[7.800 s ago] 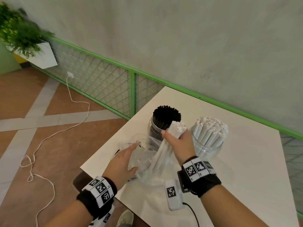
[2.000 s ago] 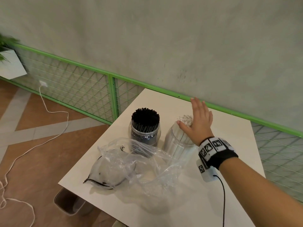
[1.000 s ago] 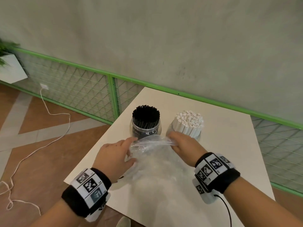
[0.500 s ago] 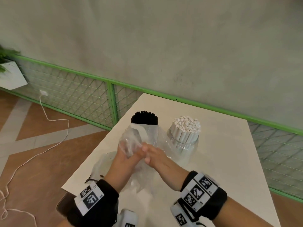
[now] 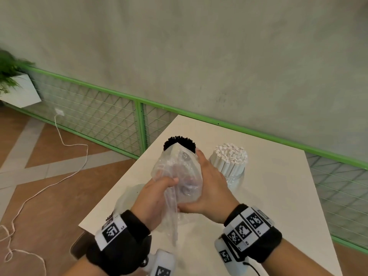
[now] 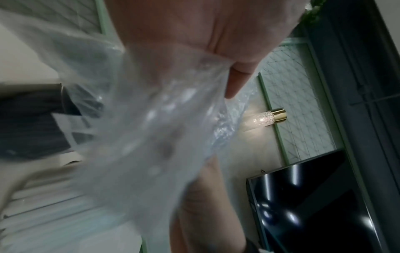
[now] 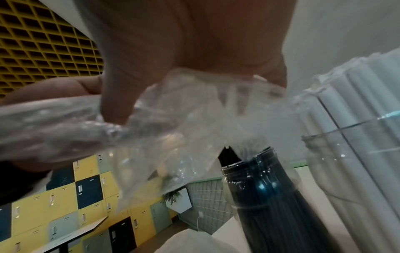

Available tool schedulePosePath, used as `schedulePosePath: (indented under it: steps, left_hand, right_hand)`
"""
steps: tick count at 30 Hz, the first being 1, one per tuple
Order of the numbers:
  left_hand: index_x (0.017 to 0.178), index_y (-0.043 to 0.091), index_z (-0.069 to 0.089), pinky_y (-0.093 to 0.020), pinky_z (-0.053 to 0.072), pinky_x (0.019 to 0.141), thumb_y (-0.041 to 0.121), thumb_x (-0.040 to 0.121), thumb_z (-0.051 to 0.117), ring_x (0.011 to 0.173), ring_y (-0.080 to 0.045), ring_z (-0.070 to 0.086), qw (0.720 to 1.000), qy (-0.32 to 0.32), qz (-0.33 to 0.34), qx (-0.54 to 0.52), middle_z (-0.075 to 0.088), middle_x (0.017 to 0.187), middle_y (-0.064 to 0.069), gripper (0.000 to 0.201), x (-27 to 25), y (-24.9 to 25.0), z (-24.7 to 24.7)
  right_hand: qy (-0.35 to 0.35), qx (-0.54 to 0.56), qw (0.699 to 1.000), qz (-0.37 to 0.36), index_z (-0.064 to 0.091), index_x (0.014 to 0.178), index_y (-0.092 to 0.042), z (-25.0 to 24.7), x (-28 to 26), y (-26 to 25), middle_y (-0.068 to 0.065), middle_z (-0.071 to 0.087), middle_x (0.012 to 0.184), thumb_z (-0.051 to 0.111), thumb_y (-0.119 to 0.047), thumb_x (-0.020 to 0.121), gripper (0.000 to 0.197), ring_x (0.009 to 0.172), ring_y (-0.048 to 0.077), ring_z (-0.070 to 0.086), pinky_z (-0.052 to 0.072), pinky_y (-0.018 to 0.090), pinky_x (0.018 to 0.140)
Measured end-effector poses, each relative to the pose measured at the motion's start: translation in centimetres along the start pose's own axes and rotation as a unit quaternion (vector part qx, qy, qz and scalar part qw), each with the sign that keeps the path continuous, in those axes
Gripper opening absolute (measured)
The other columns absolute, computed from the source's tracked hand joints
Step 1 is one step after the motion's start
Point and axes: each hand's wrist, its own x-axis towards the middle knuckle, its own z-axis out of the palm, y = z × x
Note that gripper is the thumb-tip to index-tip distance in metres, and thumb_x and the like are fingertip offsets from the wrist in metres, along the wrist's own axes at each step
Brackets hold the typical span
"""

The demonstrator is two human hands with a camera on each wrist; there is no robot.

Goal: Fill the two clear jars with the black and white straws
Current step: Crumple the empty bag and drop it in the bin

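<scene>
A clear jar packed with black straws point(image 5: 179, 140) stands on the white table point(image 5: 274, 196), half hidden behind a crumpled clear plastic bag point(image 5: 179, 172). To its right stands a clear jar full of white straws point(image 5: 230, 159). My left hand point(image 5: 159, 194) grips the bag's lower part, thumb on top. My right hand point(image 5: 210, 186) cups the bag from the right, fingers reaching up its far side. The right wrist view shows the bag point(image 7: 162, 128) bunched under the palm, with the black-straw jar point(image 7: 270, 196) and the white-straw jar point(image 7: 357, 137) just beyond. In the left wrist view the bag point(image 6: 140, 128) fills the frame.
A second clear plastic wrapper point(image 5: 127, 198) lies on the table by its left edge, under my left hand. Behind the table runs a green mesh rail point(image 5: 139, 124) along the wall. A white cord point(image 5: 65, 144) trails over the floor at the left.
The bag lay spread on the table a second ago. Both hands have gathered it, lifted it and bunched it between them in front of the black-straw jar.
</scene>
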Motion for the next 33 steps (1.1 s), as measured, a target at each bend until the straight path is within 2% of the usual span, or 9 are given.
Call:
schedulePosePath:
  steps: [4,6,9,13,16,19,26,30,33]
  left_hand:
    - [0.085,0.01,0.071,-0.025,0.054,0.068,0.008,0.07,0.064,0.087,-0.023,0.068,0.995,0.014,0.062,0.077,0.072,0.089,-0.011,0.017,0.0,0.9,-0.4]
    - [0.104,0.021,0.06,-0.015,0.051,0.07,0.003,0.077,0.068,0.094,-0.012,0.064,0.961,0.06,0.162,0.214,0.066,0.1,-0.002,0.034,0.1,1.1,-1.2]
    - [0.127,0.035,0.038,-0.019,0.036,0.1,0.017,0.074,0.074,0.123,-0.004,0.041,0.829,0.121,0.336,0.429,0.044,0.13,0.01,0.067,-0.3,1.4,-1.9]
    - [0.14,0.041,0.022,-0.04,0.02,0.114,0.075,0.057,0.062,0.142,-0.017,0.009,0.623,0.01,0.354,0.698,0.014,0.153,0.011,0.098,0.1,-0.5,-1.6]
    - [0.144,0.042,0.003,-0.037,0.014,0.115,0.081,0.045,0.064,0.142,-0.014,0.001,0.659,0.009,0.289,0.695,-0.003,0.154,0.013,0.122,1.1,-2.5,-2.3]
    - [0.142,0.045,-0.007,-0.03,0.016,0.114,0.067,0.046,0.077,0.139,-0.001,0.005,0.757,0.009,0.274,0.593,0.0,0.151,0.016,0.129,1.5,-4.1,-1.7]
    - [0.129,0.047,0.035,-0.026,0.045,0.095,0.031,0.06,0.085,0.114,0.001,0.052,0.894,0.043,0.234,0.38,0.053,0.123,0.021,0.087,2.8,-3.7,-1.2]
    - [0.109,0.045,0.047,-0.014,0.049,0.075,0.024,0.059,0.075,0.09,0.009,0.061,0.949,0.077,0.173,0.251,0.064,0.103,0.011,0.061,3.5,-2.8,-1.3]
    - [0.124,0.036,0.046,-0.046,0.052,0.089,0.01,0.068,0.07,0.108,-0.014,0.062,0.974,0.019,0.116,0.193,0.061,0.121,-0.007,0.066,3.8,-2.3,-1.6]
  right_hand:
    - [0.023,0.008,0.999,0.021,0.019,0.141,-0.037,0.1,0.1,0.5,-0.005,0.063,0.101,0.078,-0.044,0.062,0.099,0.092,0.015,0.062,0.051,0.037,0.084]
    - [0.019,-0.043,0.998,0.033,0.045,0.125,-0.024,-0.5,0.1,1.0,-0.003,0.064,0.091,0.072,-0.033,0.073,0.059,0.081,0.018,0.062,0.052,0.037,0.073]
    - [0.008,-0.099,0.994,0.035,0.055,0.089,-0.016,-1.4,0.3,1.5,0.001,0.061,0.078,0.063,-0.02,0.08,0.013,0.07,0.021,0.057,0.046,0.032,0.06]
    - [-0.005,-0.109,0.994,-0.015,0.041,0.066,-0.025,-2.0,0.7,0.9,-0.006,0.046,0.064,0.062,-0.014,0.079,0.027,0.063,0.018,0.047,0.029,0.018,0.05]
    - [-0.005,-0.001,1.0,-0.018,0.051,0.067,-0.02,-2.0,0.9,0.2,-0.004,0.05,0.063,0.063,-0.006,0.078,0.022,0.059,0.011,0.046,0.031,0.018,0.052]
    - [-0.025,0.112,0.993,-0.012,0.059,0.079,-0.003,-1.4,1.0,-0.5,0.011,0.058,0.072,0.062,-0.004,0.078,0.004,0.063,0.017,0.053,0.042,0.027,0.057]
    - [0.014,0.208,0.976,-0.059,0.045,0.105,-0.022,-1.2,0.7,-0.5,-0.007,0.052,0.096,0.059,-0.012,0.081,0.029,0.089,0.004,0.052,0.043,0.018,0.081]
    - [-0.028,0.126,0.984,-0.125,0.042,0.131,-0.024,-0.9,-0.2,0.3,-0.008,0.046,0.133,0.051,-0.032,0.093,0.04,0.125,0.003,0.043,0.038,0.026,0.105]
    - [-0.005,0.082,0.983,-0.165,0.043,0.138,-0.019,-0.2,-0.5,1.0,-0.004,0.03,0.146,0.045,-0.033,0.096,0.044,0.138,0.005,0.026,0.024,0.022,0.114]
